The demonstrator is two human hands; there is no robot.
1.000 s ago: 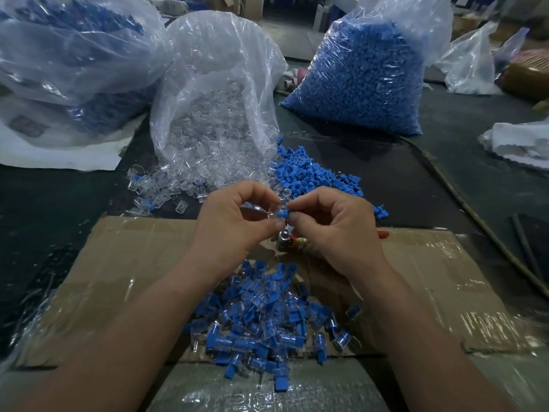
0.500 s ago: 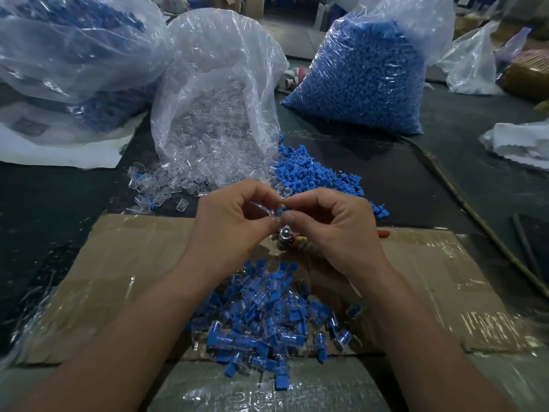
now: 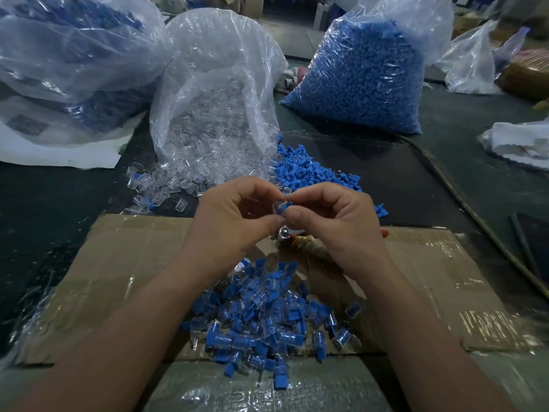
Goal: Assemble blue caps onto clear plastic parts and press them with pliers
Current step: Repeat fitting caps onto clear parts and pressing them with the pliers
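At frame centre, left hand (image 3: 234,221) pinches a clear part (image 3: 278,207) steady while right hand (image 3: 332,221) pinches a blue cap (image 3: 287,207) against it, apparently seating it; pliers (image 3: 300,239) lie beneath, within reach.

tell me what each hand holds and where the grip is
The left hand pinches a clear part by its left end; the right hand pinches a blue cap at the part's right end.

Two bare forearms (image 3: 127,322), bare left hand (image 3: 234,221), bare right hand (image 3: 335,224), short plain fingernails (image 3: 294,216)
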